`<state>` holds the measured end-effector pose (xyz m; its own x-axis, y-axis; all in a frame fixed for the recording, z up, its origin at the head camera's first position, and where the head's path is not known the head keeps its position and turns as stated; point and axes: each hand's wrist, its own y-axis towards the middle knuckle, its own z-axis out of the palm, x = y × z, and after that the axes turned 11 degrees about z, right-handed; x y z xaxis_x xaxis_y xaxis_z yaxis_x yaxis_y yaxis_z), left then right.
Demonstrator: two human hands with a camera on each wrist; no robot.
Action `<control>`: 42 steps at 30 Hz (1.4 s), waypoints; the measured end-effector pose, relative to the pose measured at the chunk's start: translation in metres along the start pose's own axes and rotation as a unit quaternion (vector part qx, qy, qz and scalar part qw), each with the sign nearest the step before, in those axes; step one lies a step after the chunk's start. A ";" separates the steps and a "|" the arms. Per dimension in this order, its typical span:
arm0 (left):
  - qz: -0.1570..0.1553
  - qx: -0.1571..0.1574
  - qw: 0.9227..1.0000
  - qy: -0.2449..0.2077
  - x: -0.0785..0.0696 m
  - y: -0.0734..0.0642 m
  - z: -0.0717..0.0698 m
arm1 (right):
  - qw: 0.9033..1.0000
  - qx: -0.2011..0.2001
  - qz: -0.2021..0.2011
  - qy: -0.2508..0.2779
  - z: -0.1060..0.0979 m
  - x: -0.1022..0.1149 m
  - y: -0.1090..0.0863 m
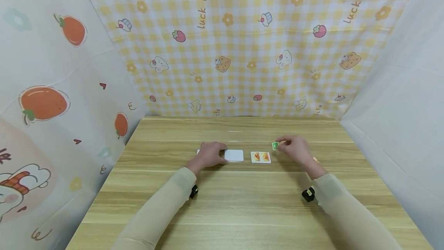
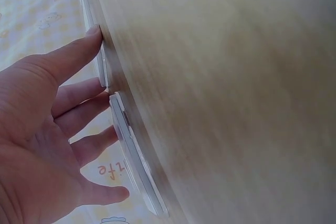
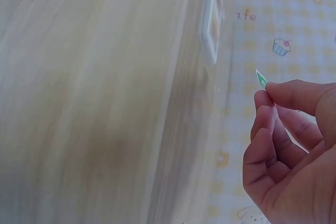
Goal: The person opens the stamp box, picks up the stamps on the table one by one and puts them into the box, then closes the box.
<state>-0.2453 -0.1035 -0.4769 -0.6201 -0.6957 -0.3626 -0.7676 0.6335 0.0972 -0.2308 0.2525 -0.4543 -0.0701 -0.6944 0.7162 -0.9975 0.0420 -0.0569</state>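
My left hand [image 1: 209, 154] lies over the left end of a white blank card [image 1: 234, 155], thumb at its near corner and a forefinger at the far one. In the left wrist view the fingers are spread and loosely bent, beside a low white stack [image 2: 137, 166]. That stack is mostly hidden under the hand in the head view. My right hand [image 1: 295, 149] is raised over the table and pinches a small green square piece with a white border [image 1: 275, 146] between thumb and forefinger. Between the hands lies a card with two orange food pictures [image 1: 260, 157].
A small orange piece [image 1: 315, 159] lies partly hidden by the right wrist. Faint pale lines [image 1: 236, 136] show on the wooden table [image 1: 243, 207] behind the cards. A yellow checked cloth [image 1: 239, 49] hangs at the back, with white cloths at both sides.
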 end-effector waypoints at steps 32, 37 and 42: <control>-0.004 0.003 1.000 0.026 0.001 0.000 0.001 | 0.998 0.048 -0.033 0.033 0.080 0.071 0.002; -0.007 0.008 1.000 0.025 0.000 0.001 -0.001 | 0.998 0.050 -0.026 0.004 0.096 0.079 0.005; -0.006 0.015 1.000 0.022 -0.003 0.001 -0.002 | 0.998 0.053 0.021 -0.011 0.106 0.082 0.006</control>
<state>-0.2451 -0.1015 -0.4740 -0.6180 -0.7169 -0.3227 -0.7701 0.6346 0.0652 -0.2418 0.1190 -0.4696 -0.1098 -0.7097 0.6959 -0.9871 -0.0040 -0.1598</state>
